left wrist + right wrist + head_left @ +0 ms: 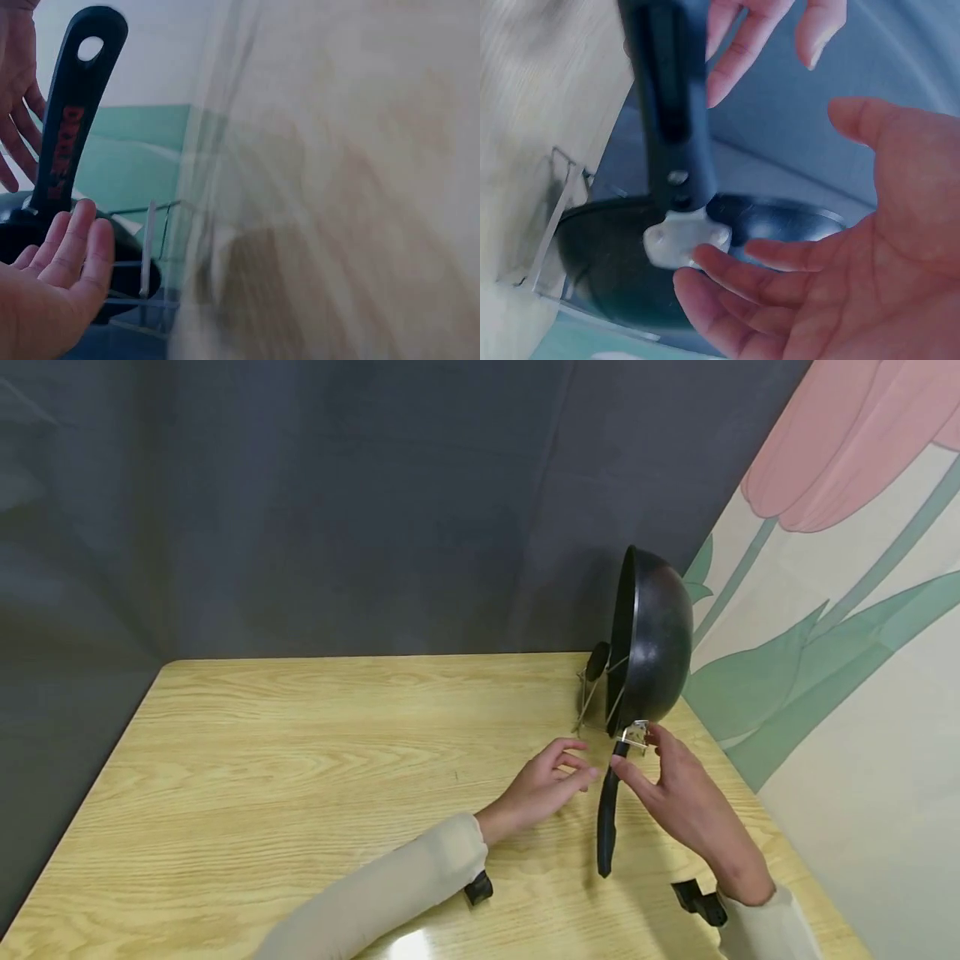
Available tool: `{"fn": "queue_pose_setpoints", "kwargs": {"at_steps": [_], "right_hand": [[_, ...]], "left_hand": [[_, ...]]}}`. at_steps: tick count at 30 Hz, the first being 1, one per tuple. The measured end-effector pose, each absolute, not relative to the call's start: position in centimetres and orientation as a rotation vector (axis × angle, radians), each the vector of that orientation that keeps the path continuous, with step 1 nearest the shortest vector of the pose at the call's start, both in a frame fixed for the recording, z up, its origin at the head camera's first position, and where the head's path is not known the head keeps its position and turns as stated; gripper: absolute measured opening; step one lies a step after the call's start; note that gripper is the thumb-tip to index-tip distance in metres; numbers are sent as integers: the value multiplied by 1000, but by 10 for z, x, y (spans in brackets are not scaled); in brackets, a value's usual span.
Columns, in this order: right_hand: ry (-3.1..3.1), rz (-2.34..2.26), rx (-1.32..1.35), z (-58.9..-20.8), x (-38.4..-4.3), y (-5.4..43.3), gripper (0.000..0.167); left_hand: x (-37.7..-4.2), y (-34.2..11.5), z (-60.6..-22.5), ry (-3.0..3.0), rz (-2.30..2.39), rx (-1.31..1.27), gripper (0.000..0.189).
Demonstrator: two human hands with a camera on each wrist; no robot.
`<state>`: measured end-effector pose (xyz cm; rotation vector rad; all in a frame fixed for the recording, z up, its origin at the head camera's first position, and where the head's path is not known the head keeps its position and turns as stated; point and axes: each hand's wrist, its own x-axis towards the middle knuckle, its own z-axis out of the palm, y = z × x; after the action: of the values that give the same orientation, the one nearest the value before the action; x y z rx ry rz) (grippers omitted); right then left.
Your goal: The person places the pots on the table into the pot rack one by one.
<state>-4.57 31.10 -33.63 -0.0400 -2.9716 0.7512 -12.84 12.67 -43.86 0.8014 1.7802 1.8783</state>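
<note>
A black deep frying pan (662, 635) stands on its side in a wire rack (587, 703) at the table's back right. Its black handle (607, 822) points toward me, joined to the pan by a silver bracket (667, 244). My right hand (693, 802) is just right of the handle, fingers spread; its fingertips reach the bracket in the right wrist view, though contact is unclear. On the other side, my left hand (536, 792) hovers with loosely bent fingers, apart from the handle. In the left wrist view, the left palm (56, 300) looks bare.
A small dark rounded piece (597, 662) sits at the rack's left. The wooden table (300, 760) spreads out to the left. Behind it hangs a dark curtain (360, 510), and a wall with painted tulips (847, 635) borders the right side.
</note>
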Motion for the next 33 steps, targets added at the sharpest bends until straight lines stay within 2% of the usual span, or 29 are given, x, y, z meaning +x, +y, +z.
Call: {"fn": "queue_pose_setpoints", "kwargs": {"at_steps": [10, 18, 33], "right_hand": [[-2934, 722, 116, -334, -47, 289, 80], [-2846, 758, 402, -342, -58, 276, 68], [-2890, 684, 655, -360, -68, 246, 71]], "left_hand": [[-138, 80, -433, 2095, 1673, 1081, 53], [-142, 45, -420, 2388, 1398, 1222, 65], [-147, -4, -404, 2654, 984, 1561, 74]]}}
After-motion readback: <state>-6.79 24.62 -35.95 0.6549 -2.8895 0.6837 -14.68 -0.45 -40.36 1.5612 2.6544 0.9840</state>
